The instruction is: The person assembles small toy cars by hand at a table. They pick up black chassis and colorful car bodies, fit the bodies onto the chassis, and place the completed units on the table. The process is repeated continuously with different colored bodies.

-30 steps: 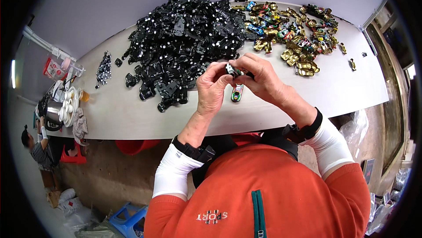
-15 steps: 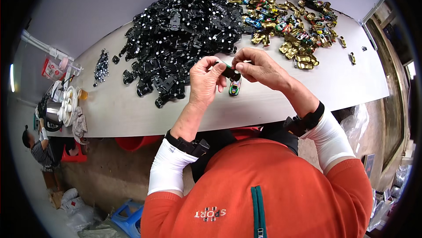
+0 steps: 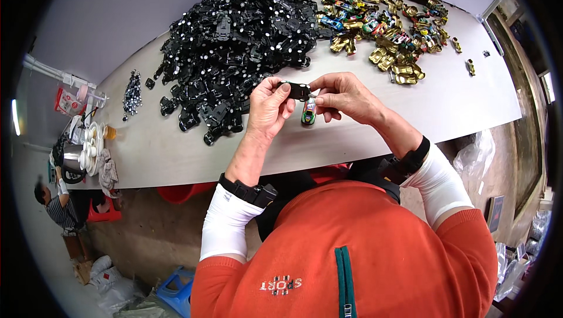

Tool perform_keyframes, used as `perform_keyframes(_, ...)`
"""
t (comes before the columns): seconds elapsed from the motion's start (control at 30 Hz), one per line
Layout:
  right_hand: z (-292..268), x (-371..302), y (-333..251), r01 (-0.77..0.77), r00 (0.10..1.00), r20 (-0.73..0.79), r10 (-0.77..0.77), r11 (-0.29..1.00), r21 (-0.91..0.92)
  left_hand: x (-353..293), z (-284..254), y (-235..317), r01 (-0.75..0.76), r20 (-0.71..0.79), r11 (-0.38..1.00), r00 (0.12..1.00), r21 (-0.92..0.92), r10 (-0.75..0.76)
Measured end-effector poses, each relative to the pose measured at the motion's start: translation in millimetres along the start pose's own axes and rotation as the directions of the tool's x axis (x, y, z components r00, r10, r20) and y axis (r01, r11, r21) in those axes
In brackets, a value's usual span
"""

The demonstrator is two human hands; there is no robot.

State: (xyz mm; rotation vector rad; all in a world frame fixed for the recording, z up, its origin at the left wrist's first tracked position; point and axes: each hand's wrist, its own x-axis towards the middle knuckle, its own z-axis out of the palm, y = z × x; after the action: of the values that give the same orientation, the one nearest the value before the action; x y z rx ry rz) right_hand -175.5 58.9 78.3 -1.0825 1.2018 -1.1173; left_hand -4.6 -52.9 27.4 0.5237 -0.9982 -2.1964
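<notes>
Between my hands, a little above the table, is a black toy car base (image 3: 298, 90) with small white-hubbed wheels, its underside facing up. My left hand (image 3: 268, 107) is closed, pinching its left end between thumb and fingers. At the other end my right hand (image 3: 349, 100) pinches with thumb and forefinger; whether a small part sits in that pinch is hidden. Just below the base, a multicoloured toy car (image 3: 308, 114) rests on the table, its far end partly behind my right fingers.
A big heap of black toy car bases (image 3: 234, 42) fills the table's (image 3: 399, 115) far left and middle. Gold and coloured toy cars (image 3: 387, 30) lie at far right. Small shiny parts (image 3: 132, 96) are piled left, near a kettle (image 3: 73, 158). Another person (image 3: 58, 203) is at far left.
The toy car base has turned flatter, so its black underside now shows more fully. My right fingers have dropped slightly and stay at its right end.
</notes>
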Motion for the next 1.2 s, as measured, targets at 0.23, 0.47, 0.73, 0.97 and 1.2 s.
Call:
perform_keyframes(0.23,3,-1,4,0.006,0.996,-0.089,-0.014,0.996,-0.09,-2,12,-3,0.015,-0.054,0.999,0.998,0.051,-0.012)
perform_keyframes(0.47,6,12,32,0.1,0.933,-0.302,-0.194,0.949,-0.3,-3,41,-8,-0.18,-0.17,0.945,0.958,0.275,0.232)
perform_keyframes(0.73,2,3,26,0.016,0.991,-0.134,-0.015,1.0,0.008,8,18,-11,-0.063,-0.258,0.992,0.962,0.109,0.089)
perform_keyframes(0.97,1,4,24,-0.02,0.991,-0.129,0.034,0.994,0.107,3,23,-13,-0.128,-0.185,0.976,0.97,0.178,0.161)
perform_keyframes(1.2,3,12,27,0.035,0.968,-0.25,0.014,0.981,0.189,4,35,-21,-0.255,-0.196,0.951,0.938,0.174,0.287)
